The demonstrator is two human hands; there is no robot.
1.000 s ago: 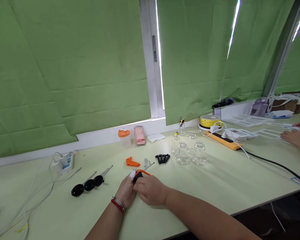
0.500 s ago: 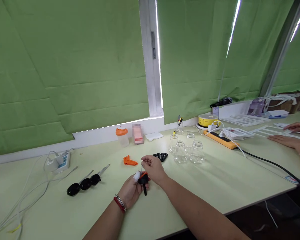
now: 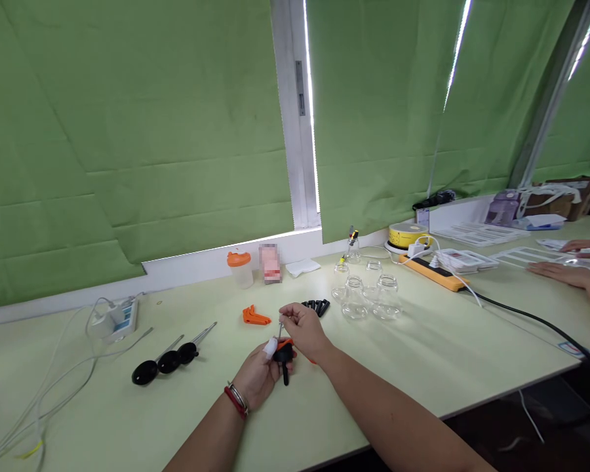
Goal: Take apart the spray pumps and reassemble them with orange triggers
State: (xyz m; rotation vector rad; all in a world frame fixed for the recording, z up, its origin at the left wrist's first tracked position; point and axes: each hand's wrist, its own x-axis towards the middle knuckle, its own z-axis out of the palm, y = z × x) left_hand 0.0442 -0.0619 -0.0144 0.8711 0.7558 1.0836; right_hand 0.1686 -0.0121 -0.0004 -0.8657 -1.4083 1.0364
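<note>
My left hand, with a white wrap on its thumb, closes around a black cap with an orange piece on top and a black stem pointing down. My right hand pinches a thin metal rod that stands upright over the orange piece. Whether the rod's lower end sits in the cap I cannot make out. Just beyond my hands lie several orange levers in a stack. Several small black parts are partly hidden behind my right hand.
Black round caps with metal rods lie at left. Clear glass jars stand right of centre, near an orange power strip. At the back is an orange-lidded cup. Another person's hands rest on sheets at far right.
My hands keep nearly the same place and grip. An orange tip now shows beside my right wrist, and the rod stands slightly straighter.
</note>
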